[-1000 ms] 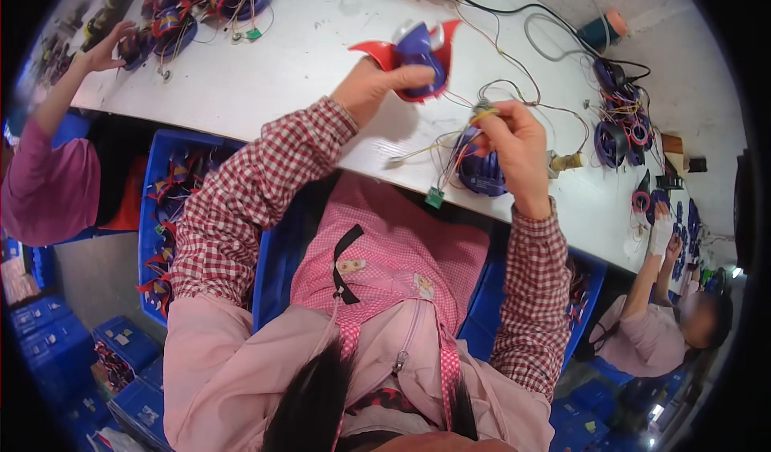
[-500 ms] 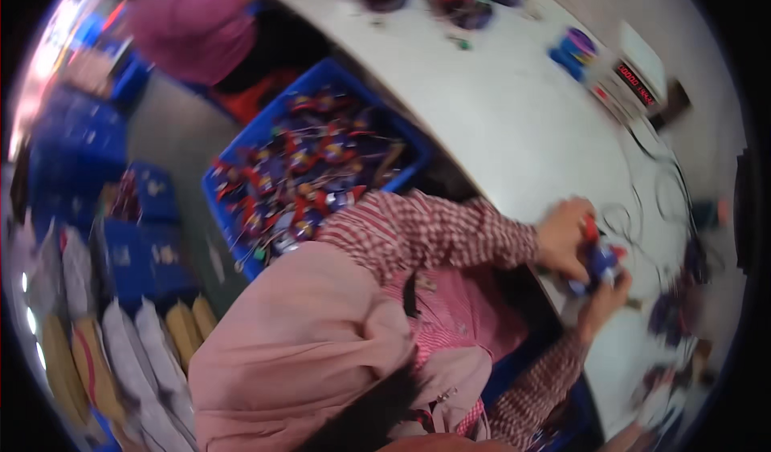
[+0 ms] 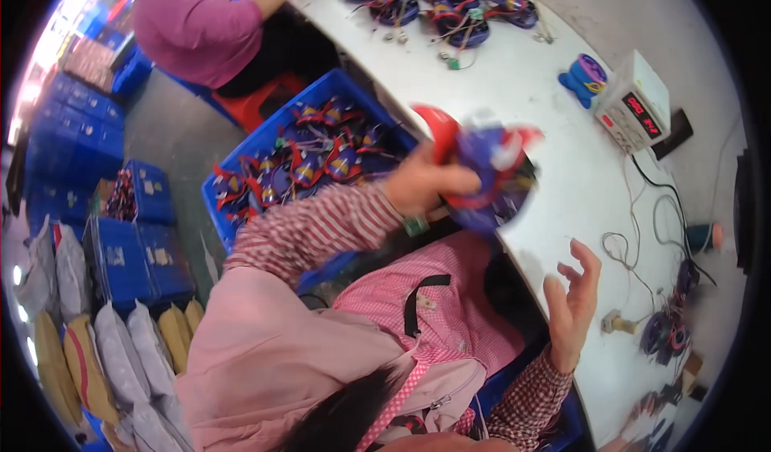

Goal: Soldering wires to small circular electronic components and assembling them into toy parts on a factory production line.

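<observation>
My left hand (image 3: 430, 181) grips a red and blue plastic toy assembly (image 3: 494, 171), smeared by motion, over the near edge of the white table. A small green circuit board (image 3: 415, 226) hangs just under that hand. Farther right, my right hand (image 3: 572, 295) is held over the table edge with its fingers spread and nothing in them. To the left of my left hand stands a blue bin (image 3: 221, 203) filled with similar red and blue assemblies (image 3: 337, 159) and their wires.
More wired assemblies (image 3: 450, 10) lie at the table's far end. A white meter with a red display (image 3: 638, 111) stands near the wall beside a blue pot-shaped holder (image 3: 582, 79). Cables trail rightward. A co-worker in a purple top (image 3: 197, 30) sits far left; another person's hand (image 3: 642, 424) shows lower right.
Both hands were on the assembly over the table at the right. My left hand has carried it leftward toward the bin. My right hand has let go and opened.
</observation>
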Available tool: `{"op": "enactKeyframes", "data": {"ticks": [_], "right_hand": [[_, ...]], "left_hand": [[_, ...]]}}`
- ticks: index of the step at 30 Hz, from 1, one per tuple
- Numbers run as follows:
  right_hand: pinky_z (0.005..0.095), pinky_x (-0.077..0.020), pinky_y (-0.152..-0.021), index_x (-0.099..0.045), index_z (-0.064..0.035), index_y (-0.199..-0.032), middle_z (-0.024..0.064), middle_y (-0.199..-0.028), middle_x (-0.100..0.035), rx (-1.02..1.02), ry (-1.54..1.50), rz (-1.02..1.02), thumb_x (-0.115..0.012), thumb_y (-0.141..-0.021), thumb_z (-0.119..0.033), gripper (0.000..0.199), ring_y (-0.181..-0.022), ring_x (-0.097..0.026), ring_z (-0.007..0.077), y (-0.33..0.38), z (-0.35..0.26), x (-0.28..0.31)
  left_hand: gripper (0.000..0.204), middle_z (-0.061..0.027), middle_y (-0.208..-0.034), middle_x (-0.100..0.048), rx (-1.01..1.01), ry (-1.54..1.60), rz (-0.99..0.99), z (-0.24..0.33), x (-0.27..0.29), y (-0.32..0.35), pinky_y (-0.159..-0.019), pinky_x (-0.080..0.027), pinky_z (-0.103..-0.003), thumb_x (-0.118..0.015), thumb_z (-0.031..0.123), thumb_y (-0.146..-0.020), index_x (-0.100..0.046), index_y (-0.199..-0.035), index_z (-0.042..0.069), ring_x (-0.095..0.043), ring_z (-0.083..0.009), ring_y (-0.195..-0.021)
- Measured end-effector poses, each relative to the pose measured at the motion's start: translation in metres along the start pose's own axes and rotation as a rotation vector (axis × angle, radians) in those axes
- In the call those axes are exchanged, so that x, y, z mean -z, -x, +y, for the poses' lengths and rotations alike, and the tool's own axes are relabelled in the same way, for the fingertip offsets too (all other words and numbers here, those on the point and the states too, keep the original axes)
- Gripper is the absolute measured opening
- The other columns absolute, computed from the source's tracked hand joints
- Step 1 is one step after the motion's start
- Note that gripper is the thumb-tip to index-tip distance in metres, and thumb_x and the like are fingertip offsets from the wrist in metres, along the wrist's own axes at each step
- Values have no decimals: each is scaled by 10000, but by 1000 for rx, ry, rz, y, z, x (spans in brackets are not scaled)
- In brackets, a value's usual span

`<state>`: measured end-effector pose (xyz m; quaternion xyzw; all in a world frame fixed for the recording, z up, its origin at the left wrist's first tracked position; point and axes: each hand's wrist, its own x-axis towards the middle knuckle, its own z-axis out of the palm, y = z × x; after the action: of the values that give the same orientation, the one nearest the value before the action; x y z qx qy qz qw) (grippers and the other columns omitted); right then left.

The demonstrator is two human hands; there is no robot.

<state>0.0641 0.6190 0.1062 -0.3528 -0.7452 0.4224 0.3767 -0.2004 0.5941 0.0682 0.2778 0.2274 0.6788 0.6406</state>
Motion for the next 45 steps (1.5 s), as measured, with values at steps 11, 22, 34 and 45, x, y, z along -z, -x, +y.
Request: {"op": "enactKeyframes", "data": {"ticks": [11, 22, 34, 45], "right_hand": [[391, -381, -839, -561, -17, -963, 134, -970, -524, 62, 741, 173, -619, -791, -68, 189, -936, -464, 301, 1, 92, -25], [384, -379, -839, -572, -19, -912, 132, -938, -523, -3, 628, 159, -619, -787, -41, 135, -941, -458, 296, 6, 92, -17], [351, -406, -808, -577, -10, -927, 119, -977, -507, -87, 544, 89, -589, -849, -54, 90, -976, -459, 259, 5, 91, -21], [361, -400, -800, -567, -11, -932, 122, -956, -520, 38, 658, 14, -585, -832, -36, 104, -932, -465, 265, 6, 95, -17]], "left_hand": [[652, -112, -1051, -605, -144, -478, 190, 13, 97, -241, -870, -468, -301, -793, 210, -663, -488, -1178, -48, -592, -190, -949], [690, -129, -1060, -608, -168, -577, 252, -12, 102, -269, -856, -463, -291, -819, 265, -625, -511, -1146, -67, -593, -183, -951], [417, -102, -1066, -615, -274, -436, 451, 126, 143, -1, -884, -494, -361, -651, 86, -787, -515, -1173, 10, -616, -216, -962], [650, -113, -1082, -597, -99, -651, 757, 105, 281, 71, -898, -447, -343, -748, 186, -718, -431, -1255, -1, -566, -206, -1012]]}}
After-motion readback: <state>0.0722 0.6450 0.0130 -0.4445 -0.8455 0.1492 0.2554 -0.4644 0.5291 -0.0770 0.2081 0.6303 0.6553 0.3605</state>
